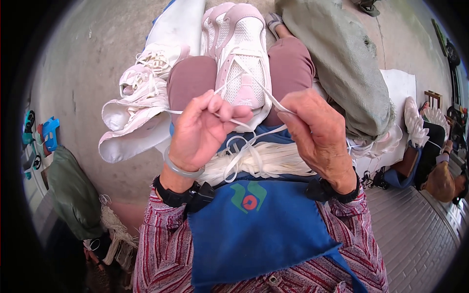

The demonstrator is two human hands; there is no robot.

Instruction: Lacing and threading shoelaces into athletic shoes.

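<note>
A white and pink shoe upper (245, 34) lies between my knees, rounded end away from me and tongue towards me. White shoelace (265, 93) runs from its eyelets to both hands. My left hand (202, 124), a pale bangle at its wrist, is closed on one lace end, fingers curled. The other end is pinched between the thumb and fingers of my right hand (315, 129). Loose loops of lace hang between the hands, over a bundle of cream laces (278, 163) on my lap. Below the bundle is my blue apron (259, 244).
More laced shoe uppers (146, 97) are heaped beside my left knee. Grey-green cloth (337, 58) drapes down on the right, near a white sheet (398, 88). Another person (442, 178) sits at far right. Hanging laces (117, 229) and green fabric (73, 190) are at lower left.
</note>
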